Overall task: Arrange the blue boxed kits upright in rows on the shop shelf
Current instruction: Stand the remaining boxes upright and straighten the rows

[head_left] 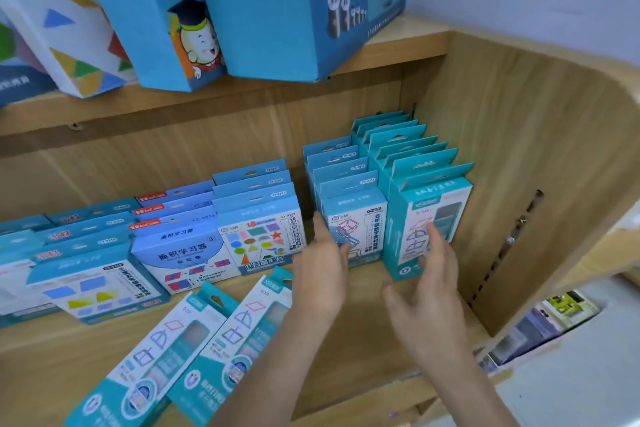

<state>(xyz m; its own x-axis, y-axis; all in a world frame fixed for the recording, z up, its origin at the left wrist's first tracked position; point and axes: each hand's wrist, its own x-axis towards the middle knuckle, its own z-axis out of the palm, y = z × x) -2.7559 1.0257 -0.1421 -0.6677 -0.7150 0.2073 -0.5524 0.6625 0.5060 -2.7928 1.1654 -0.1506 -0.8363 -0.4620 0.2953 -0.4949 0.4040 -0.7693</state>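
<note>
Nearest, two teal kits [194, 354] flat at shelf [363, 315] front edge, long axes running front-left to back-right, lower ends cut off. Beyond, left hand [320, 274] and right hand [427, 291] spread, empty, masking front upright kit [424, 218] near right wall; rear rows' print unreadable.

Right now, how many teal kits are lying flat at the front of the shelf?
2. One flat kit lies at the front left, the other flat kit beside it on its right, both left of the left hand. The arm may hide more.
</note>
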